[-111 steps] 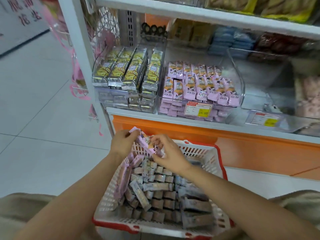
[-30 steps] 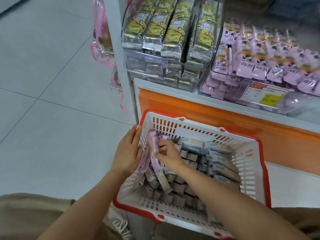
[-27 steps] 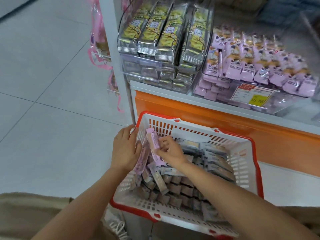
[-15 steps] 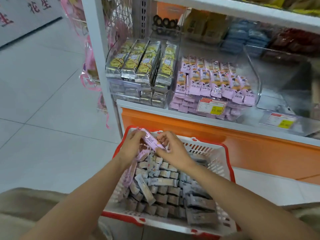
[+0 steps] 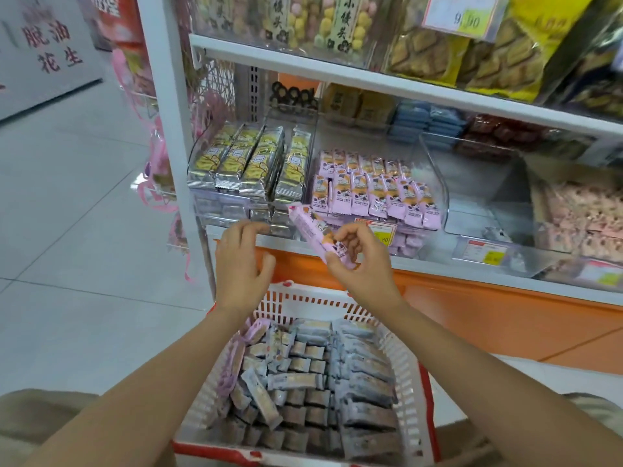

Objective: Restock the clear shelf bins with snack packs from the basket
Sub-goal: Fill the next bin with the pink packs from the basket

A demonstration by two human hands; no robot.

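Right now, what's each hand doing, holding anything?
Left hand: open, empty.
Right hand: closed on a pink snack pack.

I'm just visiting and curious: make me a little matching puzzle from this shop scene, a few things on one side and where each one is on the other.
Things:
1. pink snack pack
2. left hand
3. silver-and-yellow packs
4. basket

Places or states:
A. in the leftmost clear bin
B. below the shelf, full of packs
C. pinched in the right hand
D. open, holding nothing

Pairs: 1-C, 2-D, 3-A, 4-B
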